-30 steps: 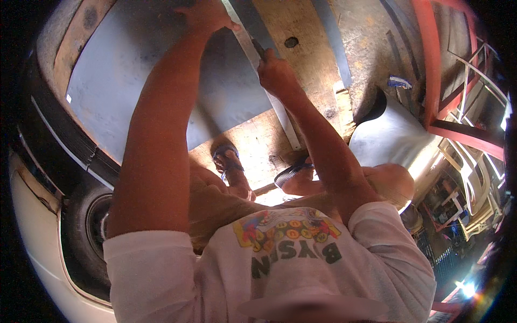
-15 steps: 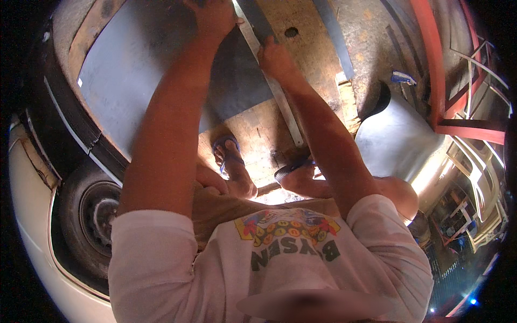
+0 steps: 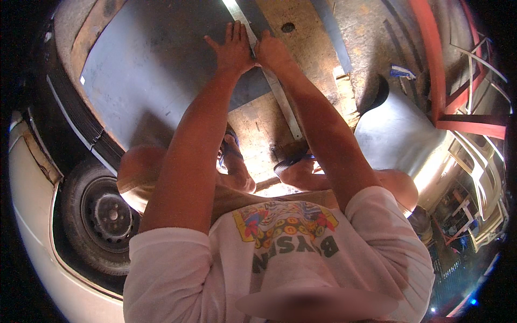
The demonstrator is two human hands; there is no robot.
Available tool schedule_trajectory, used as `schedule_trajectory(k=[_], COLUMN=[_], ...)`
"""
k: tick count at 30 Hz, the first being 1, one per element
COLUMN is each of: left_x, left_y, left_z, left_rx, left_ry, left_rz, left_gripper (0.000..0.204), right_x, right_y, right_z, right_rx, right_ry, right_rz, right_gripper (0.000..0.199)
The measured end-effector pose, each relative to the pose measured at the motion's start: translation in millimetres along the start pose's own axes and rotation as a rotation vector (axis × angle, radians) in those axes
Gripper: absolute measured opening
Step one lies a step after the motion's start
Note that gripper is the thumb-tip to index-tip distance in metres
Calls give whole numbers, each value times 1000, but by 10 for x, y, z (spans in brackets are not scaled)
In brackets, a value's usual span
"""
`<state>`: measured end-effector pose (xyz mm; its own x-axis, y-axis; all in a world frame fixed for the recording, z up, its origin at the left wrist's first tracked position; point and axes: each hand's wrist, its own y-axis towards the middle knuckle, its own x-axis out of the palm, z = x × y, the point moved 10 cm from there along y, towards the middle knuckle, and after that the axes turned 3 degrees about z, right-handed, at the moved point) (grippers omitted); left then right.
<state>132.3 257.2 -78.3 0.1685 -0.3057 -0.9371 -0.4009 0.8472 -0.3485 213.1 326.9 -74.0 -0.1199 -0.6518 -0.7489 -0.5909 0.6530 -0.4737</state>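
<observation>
A dark grey metal sheet (image 3: 161, 64) lies on a worn wooden board (image 3: 256, 118). Across both runs a long straight metal ruler (image 3: 285, 107), slanting from the far middle toward my feet. Flat on the sheet, at the ruler's left edge, my left hand (image 3: 233, 51) rests with its fingers stretched and spread. My right hand (image 3: 273, 53) is curled closed at the ruler's right edge, beside the left one. Whatever it may hold is hidden by the fingers.
On my left stands a pale vehicle body (image 3: 32, 215) with a wheel (image 3: 105, 215). A curved metal sheet (image 3: 398, 134), a blue-and-white packet (image 3: 402, 72) and a red metal frame (image 3: 431, 64) are to the right. My sandalled feet (image 3: 293, 166) are close to the ruler's near end.
My left hand has come nearer along the ruler and now lies spread beside the right hand. The right hand has shifted only slightly. My left knee has swung outward.
</observation>
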Motion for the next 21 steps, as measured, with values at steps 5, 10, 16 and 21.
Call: schedule_trajectory(k=[5, 10, 16, 21], left_x=[59, 95, 6, 146], left_y=[103, 153, 134, 175], left_z=[-7, 49, 54, -42], left_rx=[-2, -23, -79, -105], left_ry=[34, 91, 49, -37], left_rz=[89, 113, -2, -48], left_gripper=[103, 99, 114, 131], right_x=[-51, -65, 126, 271], right_y=[31, -68, -608, -980], right_z=[-61, 71, 376, 537], right_rx=[-49, -26, 39, 34], right_ry=[47, 95, 92, 217], right_rz=[29, 49, -18, -36], right_gripper=[34, 32, 29, 27])
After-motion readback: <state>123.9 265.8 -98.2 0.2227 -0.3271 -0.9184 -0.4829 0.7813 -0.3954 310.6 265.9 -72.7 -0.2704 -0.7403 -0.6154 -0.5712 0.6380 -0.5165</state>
